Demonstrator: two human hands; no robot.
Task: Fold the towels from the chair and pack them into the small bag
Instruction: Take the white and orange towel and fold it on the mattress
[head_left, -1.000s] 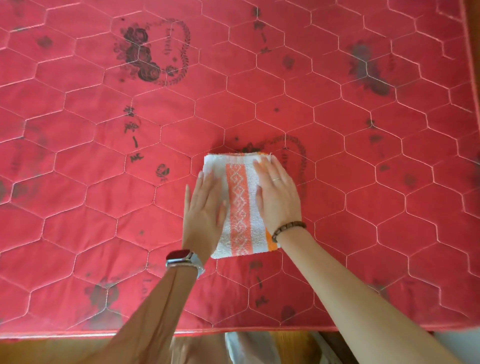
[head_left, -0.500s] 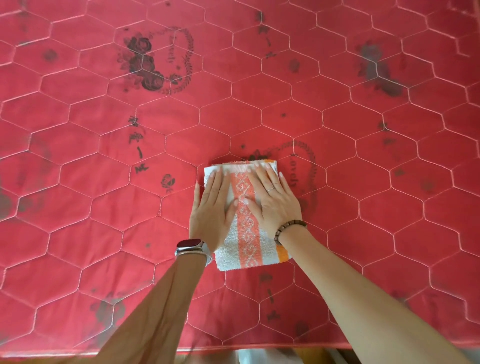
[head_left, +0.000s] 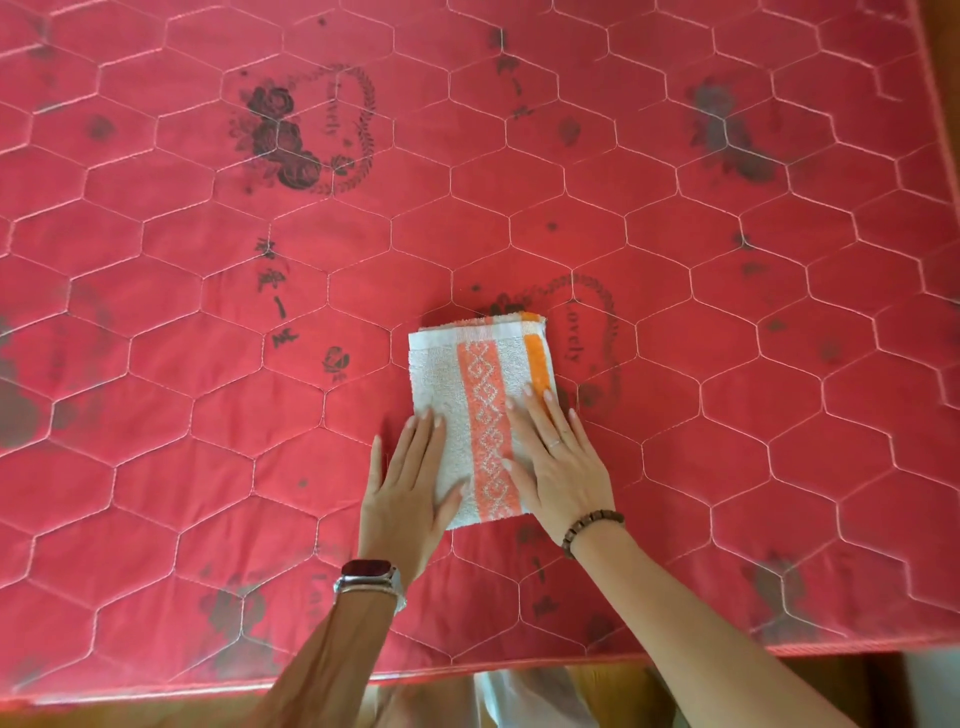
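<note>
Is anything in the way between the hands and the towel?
No. The left hand and the right hand both lie flat on the folded towel, touching it directly, with nothing between.

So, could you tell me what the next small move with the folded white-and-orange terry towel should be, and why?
Probably grip the white terry towel with the orange stripe by its sides and lift it whole. It lies folded small on the red quilted mattress, with left hand and right hand pressing flat on it, so folding looks finished. The bag is out of view.
</note>
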